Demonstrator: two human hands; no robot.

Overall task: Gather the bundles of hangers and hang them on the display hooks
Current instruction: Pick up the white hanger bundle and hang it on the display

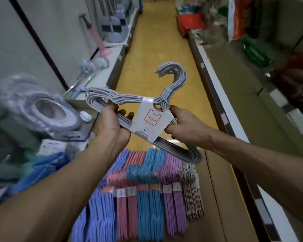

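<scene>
Right now a bundle of pale grey wire hangers, bound by a white cardboard sleeve with a red shirt logo, is held up in the aisle above a row of other hanger bundles. The left hand is curled round the bundle's left shoulder and lower bars, and the right hand pinches it just right of the sleeve, below the neck where a thin tie gathers the hooks.

Judging by how it sits, the bundle looks light and stiff; the coated wire may be a little slick, so the individual hangers could fan or slide against each other if gripped far from the sleeve. Holding close to the sleeve and neck, as the right hand does, should keep the hooks aligned for slipping over a display hook. No display hook can be made out clearly in the blurred shelving.

Below, periwinkle, pink, blue, purple and greyish bundles lie side by side on a brown cardboard surface, not yet hung
</scene>
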